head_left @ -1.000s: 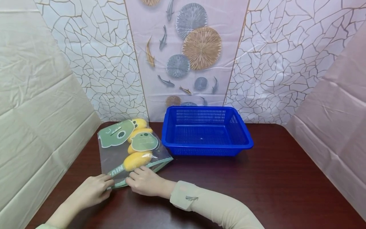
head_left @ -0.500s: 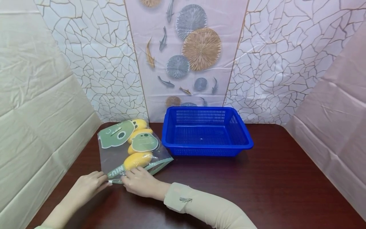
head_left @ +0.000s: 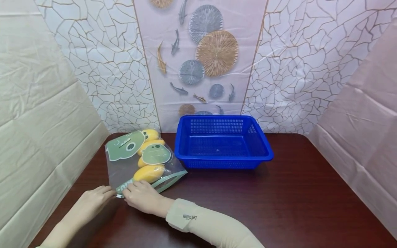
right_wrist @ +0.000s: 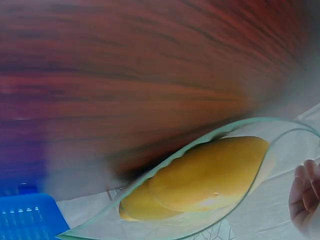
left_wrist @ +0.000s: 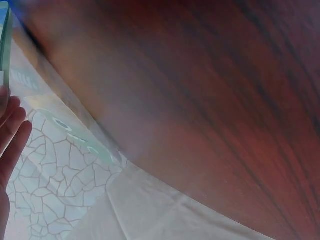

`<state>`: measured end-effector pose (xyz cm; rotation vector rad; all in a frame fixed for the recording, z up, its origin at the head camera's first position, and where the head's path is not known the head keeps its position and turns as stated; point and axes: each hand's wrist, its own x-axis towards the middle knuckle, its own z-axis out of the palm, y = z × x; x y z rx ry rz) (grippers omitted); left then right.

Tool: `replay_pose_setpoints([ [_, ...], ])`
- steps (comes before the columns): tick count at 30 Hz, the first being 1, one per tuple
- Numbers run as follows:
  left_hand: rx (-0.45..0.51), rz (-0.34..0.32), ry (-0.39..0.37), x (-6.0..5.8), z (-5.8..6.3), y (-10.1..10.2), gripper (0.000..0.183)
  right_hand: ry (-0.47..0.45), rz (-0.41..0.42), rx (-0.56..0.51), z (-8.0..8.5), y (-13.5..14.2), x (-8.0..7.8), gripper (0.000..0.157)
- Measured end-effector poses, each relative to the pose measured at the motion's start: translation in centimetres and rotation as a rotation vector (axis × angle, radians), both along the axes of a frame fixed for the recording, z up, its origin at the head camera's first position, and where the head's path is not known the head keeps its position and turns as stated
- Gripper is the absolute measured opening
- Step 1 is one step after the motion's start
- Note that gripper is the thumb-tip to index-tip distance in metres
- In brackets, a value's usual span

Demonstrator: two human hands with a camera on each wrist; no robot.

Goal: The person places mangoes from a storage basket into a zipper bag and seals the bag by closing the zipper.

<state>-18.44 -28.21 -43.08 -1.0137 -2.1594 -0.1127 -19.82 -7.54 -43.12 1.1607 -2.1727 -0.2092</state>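
A clear zip bag (head_left: 122, 168) with green cartoon prints lies at the table's left, holding several yellow mangoes (head_left: 149, 173). At its near left corner, by a white zip slider (head_left: 119, 196), my left hand (head_left: 90, 203) pinches the edge. My right hand (head_left: 142, 197) grips the same edge just to the right, close to the left fingertips. In the right wrist view the bag's mouth gapes between green strips, with mangoes (right_wrist: 210, 175) inside. The left wrist view catches only the fingers (left_wrist: 15, 130) beside a piece of the bag.
A blue plastic basket (head_left: 223, 158) with slotted walls stands behind and right of the bag, with nothing seen inside. The dark red-brown table (head_left: 294, 193) ends at patterned cloth (head_left: 288, 75) behind and plain cloth at both sides.
My right hand has slid left along the bag's edge toward my left hand. The left hand has shifted slightly left and up, and the bag's near corner has moved up a little.
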Motion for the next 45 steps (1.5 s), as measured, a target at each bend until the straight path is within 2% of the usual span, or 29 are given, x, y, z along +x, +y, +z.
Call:
replay_pose_setpoints([
  [6,-0.002,0.007,-0.013,0.0,-0.1,-0.2,0.058,0.001,-0.008,0.029,-0.3,-0.9,0.2,0.02],
  [13,-0.003,0.025,-0.052,0.1,-0.2,-0.3,0.059,-0.025,-0.022,-0.037,-0.3,-2.3,0.5,0.016],
  [18,-0.004,0.03,-0.057,0.2,-0.1,-0.7,0.059,-0.051,-0.031,-0.035,0.1,-2.9,0.5,0.013],
  [27,0.0,0.011,-0.03,0.2,0.2,-0.7,0.055,-0.007,-0.04,-0.003,0.5,-3.2,0.2,0.009],
  [35,0.029,-0.004,0.0,-0.1,0.4,-0.8,0.049,0.053,-0.04,0.037,1.2,-3.3,0.1,0.013],
  [40,0.016,-0.01,-0.005,-0.1,0.3,-0.8,0.05,0.068,-0.019,0.072,1.2,-3.1,0.0,0.015],
  [45,0.023,0.001,-0.023,-0.3,0.3,-1.0,0.052,0.069,-0.037,0.098,1.0,-2.7,-0.3,0.015],
])
